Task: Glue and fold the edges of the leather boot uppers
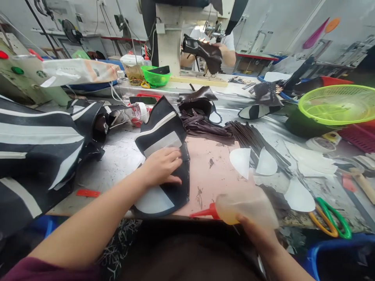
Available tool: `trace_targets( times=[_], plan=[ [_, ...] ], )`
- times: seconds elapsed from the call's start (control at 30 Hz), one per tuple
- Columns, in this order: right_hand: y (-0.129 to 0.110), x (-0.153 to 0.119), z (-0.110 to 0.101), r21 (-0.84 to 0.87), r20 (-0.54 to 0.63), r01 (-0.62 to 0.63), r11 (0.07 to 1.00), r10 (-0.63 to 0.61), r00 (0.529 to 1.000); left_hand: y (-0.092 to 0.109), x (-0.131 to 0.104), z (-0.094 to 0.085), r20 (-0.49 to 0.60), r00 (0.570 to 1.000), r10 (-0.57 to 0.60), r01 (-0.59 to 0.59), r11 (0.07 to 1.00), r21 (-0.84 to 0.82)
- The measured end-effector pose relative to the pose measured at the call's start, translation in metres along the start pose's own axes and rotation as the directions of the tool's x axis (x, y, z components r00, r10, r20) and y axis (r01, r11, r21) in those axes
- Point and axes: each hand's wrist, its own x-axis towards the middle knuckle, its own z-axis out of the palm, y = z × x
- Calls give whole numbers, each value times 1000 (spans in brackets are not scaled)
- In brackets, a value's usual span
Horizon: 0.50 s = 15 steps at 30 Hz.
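Note:
A black boot-shaped piece (183,187) with white strips and a white rounded patch lies in front of me on the table. My left hand (162,166) rests on it with the fingers spread, beside a grey-white rectangle. My right hand (258,232) grips a translucent bottle (249,205) with a red nozzle, held on its side near the table's front edge. The nozzle points left toward the black piece, with a small gap between them. Yellowish liquid shows in the bottle. White half-round pieces (240,160) lie on the right, past a pinkish board (211,171).
Black pieces with white stripes (38,132) are stacked at the left. Dark strips (254,136) lie behind the board. Green and orange scissors (334,218) and a yellow-green basket (340,103) stand right. Across the table, a person's hands hold a brown boot (205,52) at a machine.

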Motion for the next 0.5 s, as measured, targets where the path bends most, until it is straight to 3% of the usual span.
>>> trace_targets(
  times=[0.07, 0.13, 0.2, 0.27, 0.37, 0.5],
  plan=[
    [-5, 3, -5, 216, -22, -12, 976, 18, 1000, 5, -4, -6, -72, 961, -266, 270, 962, 49],
    [-12, 10, -10, 372, -76, -6, 928, 37, 996, 8, -3, -9, -59, 846, -530, 533, 840, 98],
    [-19, 19, -17, 446, -122, 4, 895, 56, 991, 7, 5, -10, 51, 745, -665, 653, 743, 146],
    [-24, 27, -25, 484, -160, 30, 875, 55, 986, 3, 15, -9, 192, 696, -692, 672, 722, 167],
    [-29, 32, -41, 527, -217, 69, 847, 56, 974, -6, 26, -12, 333, 716, -614, 608, 782, 136],
    [-37, 33, -70, 561, -305, 96, 823, 97, 948, -20, 17, -28, 440, 819, -368, 395, 918, 32]
  ],
)
